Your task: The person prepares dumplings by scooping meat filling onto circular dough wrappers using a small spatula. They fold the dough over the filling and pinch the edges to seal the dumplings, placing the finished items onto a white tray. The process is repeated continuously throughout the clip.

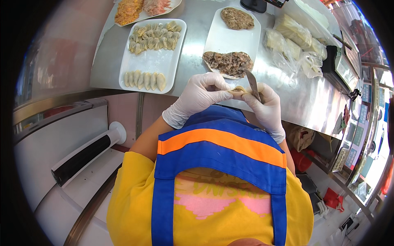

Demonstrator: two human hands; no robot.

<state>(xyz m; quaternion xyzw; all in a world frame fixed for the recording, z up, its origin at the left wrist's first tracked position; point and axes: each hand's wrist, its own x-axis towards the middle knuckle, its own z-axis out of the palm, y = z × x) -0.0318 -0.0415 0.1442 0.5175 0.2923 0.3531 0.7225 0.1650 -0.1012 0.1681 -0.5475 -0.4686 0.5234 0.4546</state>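
A partly folded dumpling [237,91] with filling showing at its top is pinched between both gloved hands. My left hand [204,92] holds its left end between thumb and fingers. The right end is in my right hand [263,101], which also holds a metal spatula-like blade [252,81] pointing up and away. Just beyond lies a white tray [212,38] with dark minced filling [229,63] at the near end and a browner mound of filling [237,18] at the far end. On the left, another white tray [147,69] bears a row of smooth dumplings [144,80] below several rows of folded wontons [155,37].
A plate of orange and pink fillings [129,10] stands at the far left of the steel table [192,46]. Bagged wrappers [292,33], a clear plastic bin [320,18] and a black weighing scale [341,69] occupy the right side. A black stand [254,4] is at the back.
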